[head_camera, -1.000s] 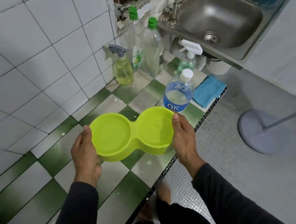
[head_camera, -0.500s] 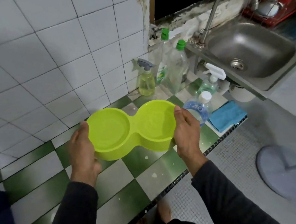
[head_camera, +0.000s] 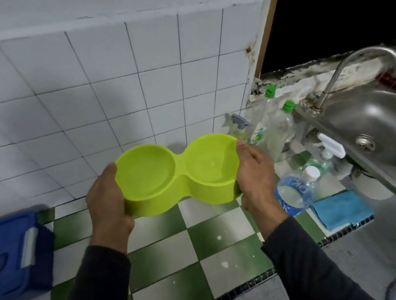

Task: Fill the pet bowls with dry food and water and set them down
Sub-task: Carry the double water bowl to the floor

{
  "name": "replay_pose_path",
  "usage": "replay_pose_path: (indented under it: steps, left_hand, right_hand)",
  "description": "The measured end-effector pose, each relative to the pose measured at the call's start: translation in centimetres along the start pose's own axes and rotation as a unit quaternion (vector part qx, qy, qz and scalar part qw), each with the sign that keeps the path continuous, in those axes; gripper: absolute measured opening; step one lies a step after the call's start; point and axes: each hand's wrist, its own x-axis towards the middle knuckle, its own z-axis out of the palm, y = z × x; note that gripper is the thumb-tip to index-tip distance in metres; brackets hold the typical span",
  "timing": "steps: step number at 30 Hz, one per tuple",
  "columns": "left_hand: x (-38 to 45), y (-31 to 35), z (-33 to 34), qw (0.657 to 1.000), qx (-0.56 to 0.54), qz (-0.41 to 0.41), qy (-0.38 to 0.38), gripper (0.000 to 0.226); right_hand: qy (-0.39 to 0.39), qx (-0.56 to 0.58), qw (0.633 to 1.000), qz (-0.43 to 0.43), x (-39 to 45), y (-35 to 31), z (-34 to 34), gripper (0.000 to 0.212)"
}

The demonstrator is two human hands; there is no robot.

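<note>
A lime-green double pet bowl (head_camera: 179, 175) is held level above the green-and-white checked counter (head_camera: 219, 226). Both of its round wells look empty. My left hand (head_camera: 109, 208) grips its left end, thumb on the rim. My right hand (head_camera: 257, 176) grips its right end the same way. A clear water bottle (head_camera: 294, 190) with a blue label and white cap lies on the counter just right of my right hand. A blue lidded container (head_camera: 11, 257) sits on the counter at the far left.
A steel sink (head_camera: 380, 128) with a curved tap (head_camera: 357, 65) is at the right. Spray bottles and green-capped clear bottles (head_camera: 276, 124) stand by the wall beside it. A blue cloth (head_camera: 341, 210) lies near the counter's front edge. White tiled wall behind.
My view has tilted up and swung left, bringing the blue container into sight. Both hands keep their grip on the bowl, which sits higher above the counter.
</note>
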Motion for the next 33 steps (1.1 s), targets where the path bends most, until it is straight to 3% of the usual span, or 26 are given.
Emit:
replay_pose_path:
  steps: [2, 7, 11, 15, 20, 23, 28, 33]
  left_hand:
    - [0.0, 1.6, -0.8, 1.000, -0.011, 0.013, 0.006, 0.016]
    - [0.0, 5.4, -4.0, 0.998, -0.032, 0.055, 0.021, 0.019]
    - [-0.6, 8.5, -7.6, 0.995, -0.045, 0.072, 0.042, 0.020]
    - [-1.1, 11.2, -11.8, 0.992, -0.050, 0.097, 0.068, 0.013]
    - [-1.9, 14.6, -17.9, 0.984, -0.074, 0.121, 0.104, 0.036]
    - [-2.5, 16.2, -21.6, 0.976, -0.082, 0.141, 0.147, 0.017]
    - [-3.7, 18.5, -28.3, 0.958, -0.116, 0.162, 0.205, 0.010]
    - [-5.4, 20.2, -35.7, 0.938, -0.126, 0.189, 0.262, 0.025]
  right_hand:
    - [-0.019, 0.007, 1.000, -0.006, -0.3, -1.1, 1.3, 0.026]
    - [-0.067, 0.026, 0.997, -0.011, -2.1, -3.6, 4.6, 0.014]
    - [-0.101, 0.024, 0.995, -0.011, -4.7, -5.6, 7.9, 0.027]
    - [-0.141, 0.031, 0.989, -0.015, -8.0, -7.0, 11.2, 0.024]
    - [-0.194, 0.023, 0.981, -0.020, -12.9, -8.4, 15.6, 0.024]
    - [-0.228, 0.027, 0.973, -0.021, -16.0, -9.0, 18.2, 0.026]
    - [-0.278, 0.025, 0.960, -0.018, -22.2, -9.5, 22.1, 0.023]
    - [-0.338, 0.028, 0.941, 0.001, -28.8, -9.1, 26.0, 0.027]
